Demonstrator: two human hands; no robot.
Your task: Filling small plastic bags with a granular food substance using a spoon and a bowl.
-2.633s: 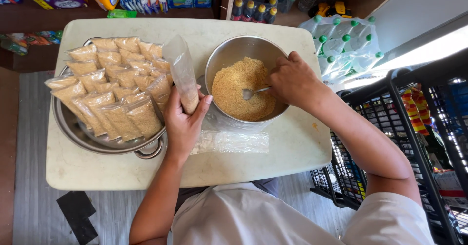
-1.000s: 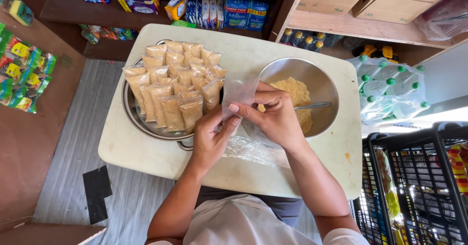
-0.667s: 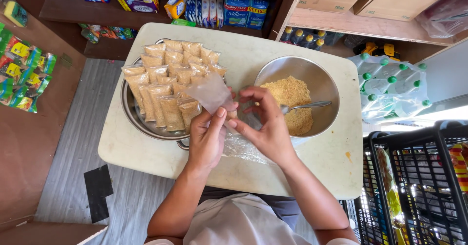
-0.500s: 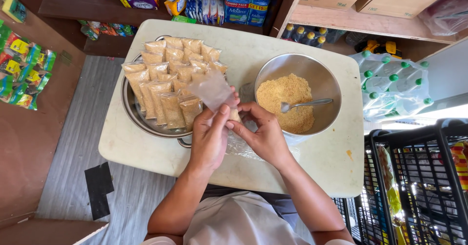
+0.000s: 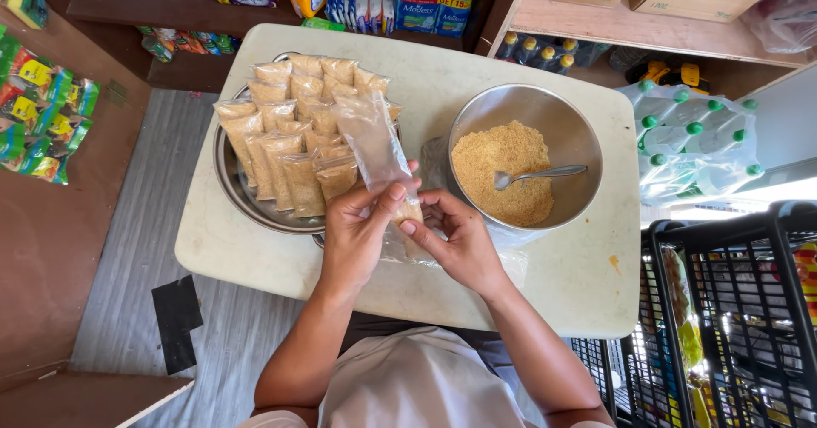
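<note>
A: What was around the hands?
B: Cream table (image 5: 255,249). Steel tray (image 5: 234,185) on the left, packed with filled packets (image 5: 294,134) of brown granules. Steel bowl (image 5: 566,126) on the right, just beside the hands, holding a brown granule heap (image 5: 504,168) with a spoon (image 5: 536,175) resting in it. Empty plastic bags (image 5: 511,262) lay flat under the hands.
A: The hands?
B: Left hand (image 5: 357,232) and right hand (image 5: 455,241) both pinched one clear bag (image 5: 372,143) at its lower end, a little brown fill there. The bag stood above the tray's edge, partly covering the packets.
</note>
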